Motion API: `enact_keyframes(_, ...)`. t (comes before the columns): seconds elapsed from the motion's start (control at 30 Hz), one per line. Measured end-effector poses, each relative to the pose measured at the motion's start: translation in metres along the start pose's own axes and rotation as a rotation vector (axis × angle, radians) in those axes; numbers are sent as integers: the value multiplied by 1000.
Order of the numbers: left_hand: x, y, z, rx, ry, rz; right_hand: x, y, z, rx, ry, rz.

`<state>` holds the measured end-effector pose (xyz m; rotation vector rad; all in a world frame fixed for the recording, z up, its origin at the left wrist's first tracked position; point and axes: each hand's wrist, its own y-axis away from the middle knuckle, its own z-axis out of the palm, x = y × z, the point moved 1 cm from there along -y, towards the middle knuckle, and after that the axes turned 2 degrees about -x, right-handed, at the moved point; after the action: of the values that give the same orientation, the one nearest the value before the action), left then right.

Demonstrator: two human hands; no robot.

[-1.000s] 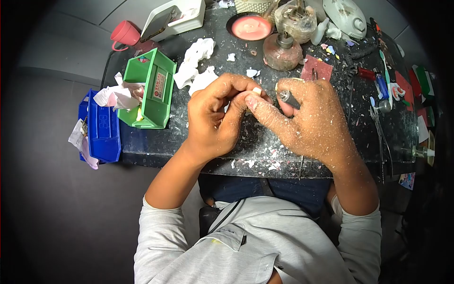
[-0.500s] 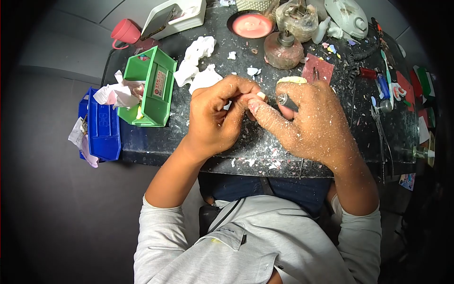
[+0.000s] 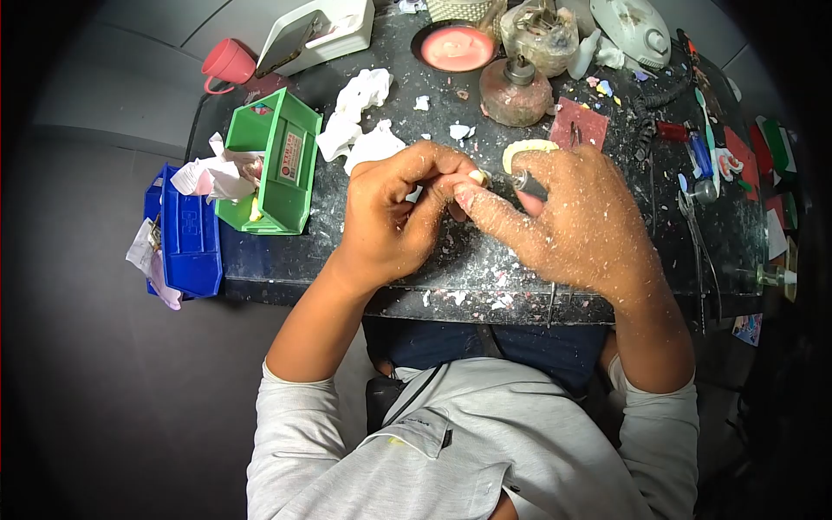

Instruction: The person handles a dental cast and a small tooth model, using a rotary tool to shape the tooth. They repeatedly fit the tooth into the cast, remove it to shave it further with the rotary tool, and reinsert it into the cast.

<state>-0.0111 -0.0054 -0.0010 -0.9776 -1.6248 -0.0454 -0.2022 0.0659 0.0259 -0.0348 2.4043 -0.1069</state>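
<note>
Between the thumb and fingertips of my left hand (image 3: 394, 212), pinched together, is a small cream-white piece (image 3: 477, 176) that looks like a tooth. My right hand (image 3: 581, 221), dusted with white shavings, is wrapped round a rotary handpiece (image 3: 527, 184). Its metal nose points left toward the small piece, and most of its body is hidden in the palm. The right thumb reaches across to the left fingertips. Just beyond the right knuckles shows a pale yellow curved strip (image 3: 520, 149), partly covered by that hand.
The dark tabletop (image 3: 407, 282) is strewn with shavings. Crumpled tissue (image 3: 373, 143), a green bin (image 3: 295, 186) and a blue bin (image 3: 192, 230) lie left. Behind are a pink-filled bowl (image 3: 458, 48) and a spirit lamp (image 3: 516, 94). Metal tongs (image 3: 696, 234) rest at right.
My right hand has shifted slightly, and more of the yellow curved strip shows behind it. The small piece has turned a little in my left fingertips. Both grips stay the same.
</note>
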Motion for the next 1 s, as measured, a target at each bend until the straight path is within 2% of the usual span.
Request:
enact_keyframes(0.07, 0, 0, -1, 2, 7, -14, -3, -1, -12, -73, 85, 27)
enact_keyframes(0.13, -2, 1, -1, 6, 139, -122, -2, -3, -21, -145, 170, 52)
enact_keyframes(0.2, -4, -1, 0, 24, 223, -129, 5, -4, -31, 46, 64, 120)
enact_keyframes(0.23, -6, -2, 0, 39, 308, -138, 11, -6, -33, 48, 67, 117)
enact_keyframes(0.3, -7, -4, -3, 17, 309, -148, 36, -11, -32, 223, 103, 331)
enact_keyframes(0.33, -7, -4, -2, 28, 320, -168, 56, -14, -29, 228, 104, 329)
enact_keyframes(0.4, -6, -5, -2, 38, 334, -182, 82, -19, -26, 307, 435, 282)
enact_keyframes(0.43, -7, -6, -2, 36, 344, -201, 81, -18, -29, 314, 439, 280)
enact_keyframes(0.5, -10, -6, -4, 36, 355, -214, 76, -18, -35, 169, 506, 439)
enact_keyframes(0.57, -15, -6, -4, 40, 344, -239, 79, -20, -36, 196, 547, 418)
enact_keyframes(0.63, -15, -7, -5, 40, 335, -266, 75, -22, -40, 102, 576, 531)
enact_keyframes(0.7, -16, -7, -6, 43, 324, -292, 77, -21, -39, 112, 627, 514)
enact_keyframes(0.77, -18, -6, -5, 33, 336, -317, 69, -15, -39, 275, 647, 334)
enact_keyframes(0.8, -17, -7, -5, 40, 336, -311, 65, -16, -38, 277, 652, 327)
enact_keyframes(0.87, -16, -7, -2, 11, 328, -317, 49, -19, -33, 418, 204, -129)
enact_keyframes(0.93, -19, -5, -2, -10, 356, -304, 15, -15, -24, 172, -247, -212)
enact_keyframes(0.97, -21, -5, -1, -35, 384, -293, 17, -16, -12, 214, -204, -421)
enact_keyframes(1.0, -20, -4, -1, -35, 385, -294, 15, -17, -5, 179, -201, -471)
